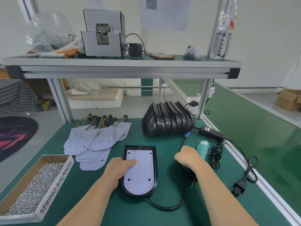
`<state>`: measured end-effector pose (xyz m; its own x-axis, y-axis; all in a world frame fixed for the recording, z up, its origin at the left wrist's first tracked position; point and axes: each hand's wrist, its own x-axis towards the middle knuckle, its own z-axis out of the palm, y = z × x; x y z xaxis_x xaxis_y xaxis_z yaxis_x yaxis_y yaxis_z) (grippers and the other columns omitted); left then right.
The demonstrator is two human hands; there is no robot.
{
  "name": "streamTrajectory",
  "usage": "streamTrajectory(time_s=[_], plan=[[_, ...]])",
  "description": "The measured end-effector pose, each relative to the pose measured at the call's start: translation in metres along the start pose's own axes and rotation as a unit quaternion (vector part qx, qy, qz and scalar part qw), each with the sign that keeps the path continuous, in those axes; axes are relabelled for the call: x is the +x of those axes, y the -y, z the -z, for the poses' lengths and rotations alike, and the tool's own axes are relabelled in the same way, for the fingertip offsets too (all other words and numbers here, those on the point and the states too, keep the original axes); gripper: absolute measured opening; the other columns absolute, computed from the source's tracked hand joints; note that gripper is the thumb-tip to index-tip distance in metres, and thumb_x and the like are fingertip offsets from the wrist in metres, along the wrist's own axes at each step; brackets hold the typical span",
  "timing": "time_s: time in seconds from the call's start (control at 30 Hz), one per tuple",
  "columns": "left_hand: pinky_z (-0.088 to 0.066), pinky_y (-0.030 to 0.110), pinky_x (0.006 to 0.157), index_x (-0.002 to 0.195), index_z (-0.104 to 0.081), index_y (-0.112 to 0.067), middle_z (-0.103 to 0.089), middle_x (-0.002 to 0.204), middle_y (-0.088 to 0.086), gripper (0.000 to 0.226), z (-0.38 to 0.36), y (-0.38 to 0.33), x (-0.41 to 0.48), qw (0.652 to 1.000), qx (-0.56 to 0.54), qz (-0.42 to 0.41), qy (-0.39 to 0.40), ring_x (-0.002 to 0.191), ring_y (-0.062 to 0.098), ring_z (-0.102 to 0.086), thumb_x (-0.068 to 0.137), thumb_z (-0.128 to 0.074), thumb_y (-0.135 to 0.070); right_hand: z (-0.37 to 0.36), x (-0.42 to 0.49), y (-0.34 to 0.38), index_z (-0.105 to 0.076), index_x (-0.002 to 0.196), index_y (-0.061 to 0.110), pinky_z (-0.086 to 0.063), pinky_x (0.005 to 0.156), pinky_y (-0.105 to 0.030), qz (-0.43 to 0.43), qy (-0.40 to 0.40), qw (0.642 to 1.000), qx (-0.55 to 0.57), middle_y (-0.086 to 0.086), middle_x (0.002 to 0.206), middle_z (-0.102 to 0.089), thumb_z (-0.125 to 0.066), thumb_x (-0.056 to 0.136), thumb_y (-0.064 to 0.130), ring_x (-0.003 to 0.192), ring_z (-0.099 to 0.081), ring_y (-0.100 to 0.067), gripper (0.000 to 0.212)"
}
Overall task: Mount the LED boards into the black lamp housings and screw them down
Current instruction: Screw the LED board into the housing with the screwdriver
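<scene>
The left hand (120, 167) lies flat, fingers pressing a pale, round-ended LED board (140, 175) seated inside a black plastic lamp housing (156, 160) mid-way across the green worktop (146, 214). The right hand (189, 158) grips a teal electric screwdriver (202, 146), bit down, just beside it. This unit looks seated but unscrewed (no screw heads are discernible). A fan of loose wired boards (88, 144) and a nested stack of black housings (167, 121) lie behind, not yet assembled.

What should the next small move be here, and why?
Probably bring the screwdriver across to a hole in the LED board. The left hand presses the board flat in the black housing, while the right hand grips the screwdriver beside it, bit off the board. Whether the bit carries a screw cannot be told.
</scene>
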<state>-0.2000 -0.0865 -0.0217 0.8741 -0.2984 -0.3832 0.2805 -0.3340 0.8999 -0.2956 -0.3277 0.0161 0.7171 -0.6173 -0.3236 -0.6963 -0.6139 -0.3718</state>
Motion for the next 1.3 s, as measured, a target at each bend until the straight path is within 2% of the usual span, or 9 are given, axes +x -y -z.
streamTrajectory(time_s=[0.13,0.3,0.4,0.47,0.53,0.6,0.7,1.07,1.3], plan=[[-0.060,0.037,0.074,0.096,-0.074,-0.003,-0.078,0.084,0.010,0.022,0.000,0.002,-0.006,0.999,-0.007,-0.018,0.036,0.078,0.028,-0.076,0.083,-0.079,-0.020,-0.017,-0.029,0.002,-0.059,0.080,0.005,-0.030,0.038,-0.015,0.036,0.051,0.991,0.119,-0.008,0.065,-0.068,-0.047,0.088,0.016,0.037,-0.050,-0.011,0.018],[-0.060,0.036,0.071,0.100,-0.073,-0.001,-0.078,0.088,0.012,0.023,-0.006,0.004,-0.016,0.996,-0.019,-0.027,0.084,0.081,0.030,-0.076,0.086,-0.076,-0.019,-0.034,-0.050,0.013,-0.056,0.086,0.012,-0.036,0.039,-0.017,0.074,0.085,0.974,0.196,-0.009,0.071,-0.069,-0.039,0.098,0.054,0.038,-0.051,-0.013,0.047],[-0.059,0.036,0.074,0.101,-0.074,-0.001,-0.078,0.093,0.013,0.024,-0.010,0.005,-0.020,0.993,-0.009,-0.040,0.106,0.084,0.029,-0.076,0.088,-0.075,-0.022,-0.040,-0.057,0.010,-0.049,0.080,0.016,-0.032,0.038,-0.015,0.102,0.076,0.965,0.229,-0.001,0.067,-0.054,-0.054,0.092,0.041,0.042,-0.047,-0.012,0.029],[-0.059,0.038,0.082,0.099,-0.074,-0.003,-0.078,0.094,0.009,0.036,-0.012,0.004,-0.021,0.994,-0.019,-0.046,0.099,0.086,0.027,-0.075,0.090,-0.071,-0.038,-0.045,-0.057,0.006,-0.043,0.078,0.016,-0.030,0.040,-0.018,0.106,0.069,0.962,0.244,-0.001,0.069,-0.047,-0.058,0.087,0.024,0.047,-0.042,-0.015,0.019],[-0.054,0.031,0.073,0.087,-0.072,-0.009,-0.075,0.079,-0.002,0.051,-0.012,0.001,-0.021,0.998,-0.026,-0.026,0.058,0.071,0.022,-0.071,0.092,-0.059,-0.057,-0.046,-0.058,0.003,-0.040,0.080,0.015,-0.027,0.040,-0.018,0.097,0.065,0.951,0.288,-0.002,0.070,-0.042,-0.058,0.085,0.017,0.046,-0.038,-0.015,0.019],[-0.036,0.025,0.054,0.078,-0.064,-0.012,-0.052,0.050,-0.007,0.055,-0.011,0.001,-0.018,1.000,-0.027,-0.012,0.005,0.043,0.013,-0.046,0.098,-0.045,-0.060,-0.041,-0.058,0.000,-0.042,0.083,0.014,-0.027,0.040,-0.017,0.097,0.042,0.938,0.330,-0.003,0.071,-0.042,-0.058,0.084,0.015,0.045,-0.037,-0.014,0.016],[-0.021,0.023,0.044,0.079,-0.066,-0.008,-0.031,0.042,-0.008,0.059,-0.013,0.005,-0.011,0.999,-0.028,-0.024,-0.030,0.037,0.010,-0.025,0.104,-0.036,-0.052,-0.025,-0.058,-0.008,-0.051,0.084,0.011,-0.030,0.041,-0.020,0.113,-0.025,0.920,0.375,-0.004,0.070,-0.050,-0.060,0.086,0.015,0.043,-0.044,-0.014,0.010],[-0.026,0.031,0.055,0.084,-0.070,-0.005,-0.036,0.051,-0.003,0.053,-0.014,0.020,0.003,0.991,0.058,-0.088,-0.079,0.055,0.018,-0.034,0.101,-0.040,-0.045,0.044,-0.041,-0.062,-0.050,0.097,0.007,-0.031,0.038,-0.024,0.053,-0.234,0.770,0.592,-0.016,0.086,-0.048,-0.059,0.098,0.011,0.040,-0.043,-0.011,0.010],[-0.024,0.031,0.054,0.084,-0.070,-0.004,-0.035,0.047,-0.005,0.048,-0.012,0.027,0.013,0.990,0.075,-0.090,-0.081,0.052,0.020,-0.030,0.100,-0.043,-0.041,0.077,-0.030,-0.116,-0.045,0.089,0.011,-0.032,0.034,-0.021,0.008,-0.321,0.711,0.625,-0.007,0.077,-0.051,-0.057,0.099,0.009,0.035,-0.043,-0.006,0.016]])
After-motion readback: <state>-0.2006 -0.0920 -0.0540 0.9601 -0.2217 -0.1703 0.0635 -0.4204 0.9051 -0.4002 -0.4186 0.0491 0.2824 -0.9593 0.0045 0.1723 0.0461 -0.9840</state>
